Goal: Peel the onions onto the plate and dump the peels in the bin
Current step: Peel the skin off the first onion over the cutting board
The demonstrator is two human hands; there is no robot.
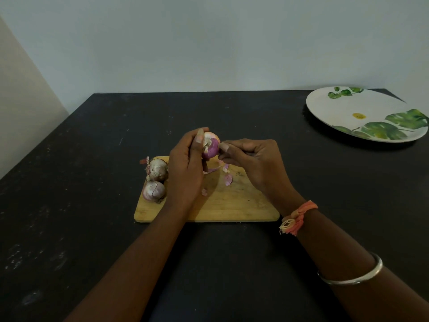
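one onion (211,146) over the board (232,205), left grip (185,163) curled round it, right grip (250,159) pinching its skin (216,146)

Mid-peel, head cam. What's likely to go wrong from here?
1. Peel scraps lie on the cutting board, not the plate, which sits far right: extra cleanup likely.
2. The two unpeeled onions sit at the board's left edge; the left hand, gripping the held onion, could nudge them off.

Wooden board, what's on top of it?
Two unpeeled onions at its left end, pink peel scraps nearby. The left hand and right hand, peeling a third onion, hide part.
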